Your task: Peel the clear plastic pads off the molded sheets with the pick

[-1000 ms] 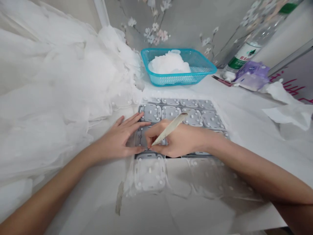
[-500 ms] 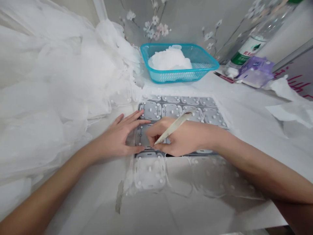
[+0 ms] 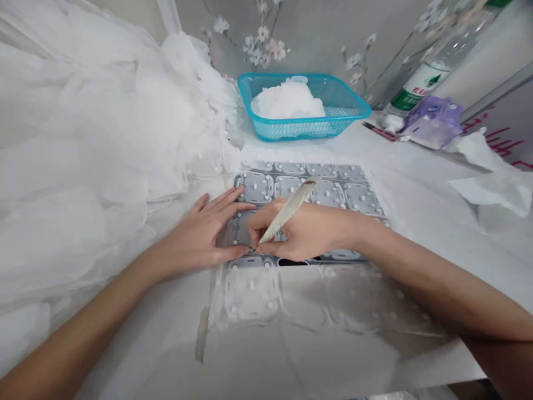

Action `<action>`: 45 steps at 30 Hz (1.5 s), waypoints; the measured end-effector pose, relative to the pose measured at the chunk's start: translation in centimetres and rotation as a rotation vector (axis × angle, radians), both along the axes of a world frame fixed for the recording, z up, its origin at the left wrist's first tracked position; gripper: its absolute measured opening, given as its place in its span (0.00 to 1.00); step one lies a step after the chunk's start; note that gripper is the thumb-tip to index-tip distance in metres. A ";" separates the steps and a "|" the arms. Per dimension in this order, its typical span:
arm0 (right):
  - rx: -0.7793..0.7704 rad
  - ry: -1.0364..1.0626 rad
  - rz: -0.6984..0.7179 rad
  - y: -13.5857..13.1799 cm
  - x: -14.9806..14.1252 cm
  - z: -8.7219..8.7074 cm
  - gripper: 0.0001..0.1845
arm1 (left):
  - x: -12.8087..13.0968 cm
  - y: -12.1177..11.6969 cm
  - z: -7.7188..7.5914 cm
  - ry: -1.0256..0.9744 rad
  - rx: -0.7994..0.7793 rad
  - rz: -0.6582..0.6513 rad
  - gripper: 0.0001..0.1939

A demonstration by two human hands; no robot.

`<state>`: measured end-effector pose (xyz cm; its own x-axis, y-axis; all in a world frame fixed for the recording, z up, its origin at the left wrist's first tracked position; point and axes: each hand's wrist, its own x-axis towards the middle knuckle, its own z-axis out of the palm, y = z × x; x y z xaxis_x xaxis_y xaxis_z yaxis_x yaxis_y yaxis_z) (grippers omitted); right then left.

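Note:
My right hand (image 3: 287,229) is closed around a slim off-white tool (image 3: 288,212) that looks wrapped in tape, with a dark upper end. It slants up to the right, and its working tip is hidden by my fingers. Beneath lies a translucent sheet of rounded-square cells (image 3: 255,187) with small white bumps, grey in the upper rows and paler toward me. My left hand (image 3: 212,229) lies flat at the sheet's left edge with fingers spread. Its thumb and index fingertips rest on the sheet, either side of the cell where my right fingers are working.
A heap of thin white translucent pieces (image 3: 95,139) rises on the left. A blue basket (image 3: 306,130) holding white pieces stands behind the sheet. On the right are a plastic bottle (image 3: 422,83), a purple packet (image 3: 433,122), a pink-handled tool (image 3: 381,131) and crumpled tissue (image 3: 495,186).
The tool in my right hand has tilted a little more upright, and that hand has shifted slightly left since half a second ago. My left hand stays in place on the sheet.

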<state>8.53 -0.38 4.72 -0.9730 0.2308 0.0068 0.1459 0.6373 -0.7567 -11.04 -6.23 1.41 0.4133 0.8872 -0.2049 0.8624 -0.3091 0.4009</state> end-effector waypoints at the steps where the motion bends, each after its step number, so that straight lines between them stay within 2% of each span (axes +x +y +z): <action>1: -0.003 0.004 0.004 0.0 0.0 -0.1 0.07 | 0.1 0.0 0.0 0.007 -0.001 0.002 0.37; 6: 0.000 -0.002 0.011 0.0 0.2 -0.1 0.07 | 0.4 0.1 0.1 0.027 0.010 0.024 0.35; 14: 0.018 -0.139 -0.001 0.2 0.5 1.1 0.09 | 0.5 -0.1 0.0 0.023 0.015 0.033 0.36; 19: -0.056 -0.045 -0.020 -0.1 1.2 -0.5 0.09 | 0.5 -0.3 -0.2 0.036 0.048 0.017 0.35; 24: -0.012 0.162 -0.185 -1.5 2.8 -2.5 0.07 | 0.5 -0.3 -0.4 0.033 0.078 0.035 0.35; 26: 0.011 0.153 -0.189 -1.8 3.1 -2.2 0.07 | 0.5 -0.3 -0.4 0.031 0.075 0.031 0.36; 32: 0.072 -0.059 -0.109 -1.0 2.7 -0.5 0.07 | 0.6 0.0 -0.2 0.039 0.045 0.027 0.38; 39: 0.055 0.093 -0.124 -1.4 2.6 -1.4 0.07 | 0.7 -0.1 -0.1 0.046 0.041 0.033 0.38; 45: 0.063 -0.008 -0.089 -1.1 3.0 -0.7 0.08 | 0.5 -0.1 -0.1 0.050 0.018 0.032 0.38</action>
